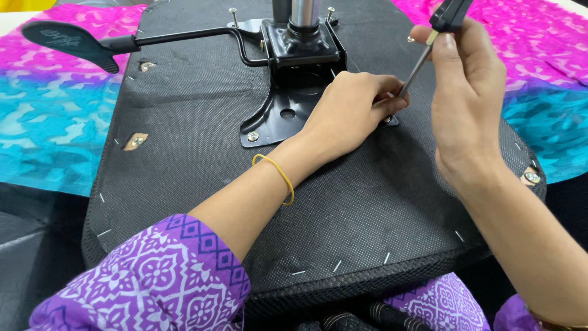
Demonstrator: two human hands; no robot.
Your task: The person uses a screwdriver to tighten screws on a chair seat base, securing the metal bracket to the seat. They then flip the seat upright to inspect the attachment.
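Lever paddle [70,40] juts left from the metal bracket [288,79] on the upturned chair seat [202,178]; left hand [352,110] pinches the corner fastener steady, so right hand [465,92], closed on the screwdriver [429,49], keeps its tip seated there.

The bare black underside of the chair seat [202,184] lies open from six to nine o'clock of the metal mounting plate [294,79]. At twelve o'clock the steel column [303,12] rises and blocks passage. The lever [79,40] bars the way at ten o'clock. The left hand [352,110] and screwdriver [429,46] crowd the plate's three o'clock corner.
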